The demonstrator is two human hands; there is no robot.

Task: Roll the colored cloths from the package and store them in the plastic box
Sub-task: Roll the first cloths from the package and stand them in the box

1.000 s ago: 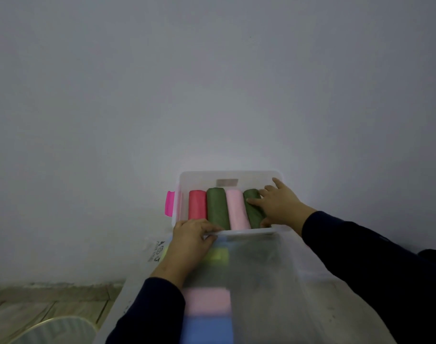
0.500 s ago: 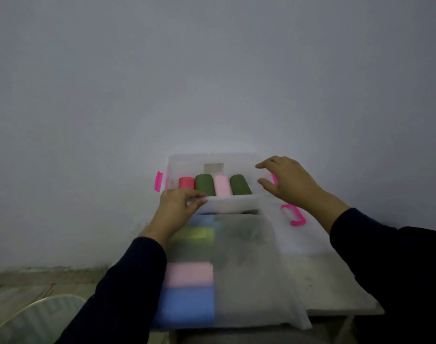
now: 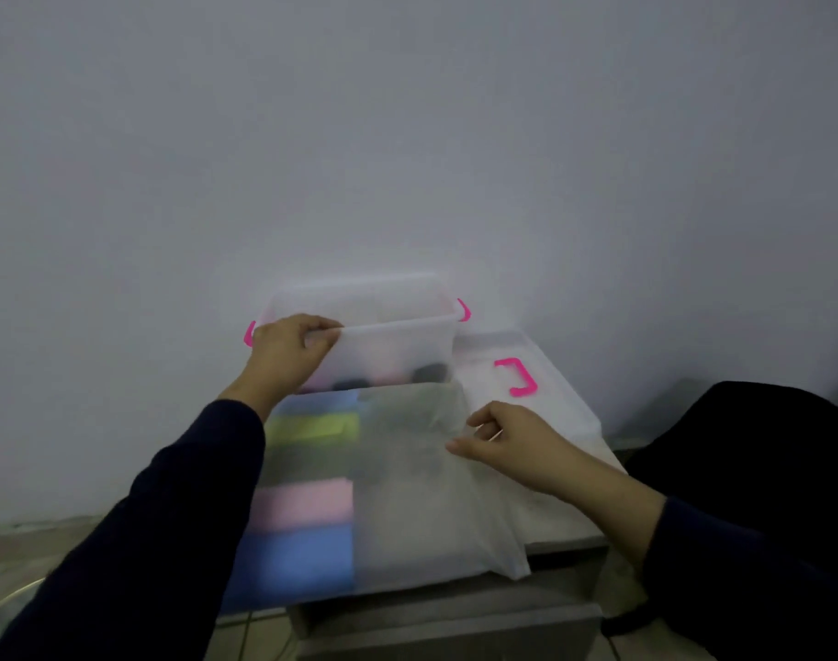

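A translucent plastic box (image 3: 398, 341) with pink clips stands at the back of the small table, against the wall. My left hand (image 3: 283, 355) grips its near rim at the left corner. Rolled cloths (image 3: 429, 373) show only as dim dark and pink shapes through the box's front wall. In front of the box lies the translucent package (image 3: 407, 484) with folded blue, green and pink cloths (image 3: 307, 508) stacked in its left half. My right hand (image 3: 507, 438) hovers at the package's right edge, fingers loosely curled; whether it pinches the plastic is unclear.
The box lid (image 3: 502, 374) with a pink handle (image 3: 519, 376) lies flat to the right of the box. The grey table's front edge (image 3: 445, 613) is near me. A dark shape (image 3: 760, 422) sits at the right. Floor and a round rim (image 3: 6, 598) show at the lower left.
My right hand left the box's right end and came down to the package's right edge. The view dropped lower, so the rolls now show only through the box wall.
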